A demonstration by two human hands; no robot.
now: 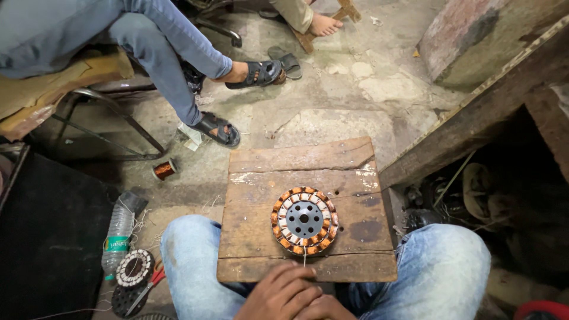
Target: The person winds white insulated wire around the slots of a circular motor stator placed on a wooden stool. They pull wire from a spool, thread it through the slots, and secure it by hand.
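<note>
Stator [304, 220] just beyond left hand [280, 294]

The person wears faded light-blue jeans, their knees at seven and four o'clock. Both hands, the left hand [283, 291] and right hand [327, 308], at six o'clock, are bare, without gloves or rings.

Lower left of the frame we find one label: a green and white band around a clear plastic bottle [117, 237] lying on the floor. We see no packages, signs or screens.
</note>
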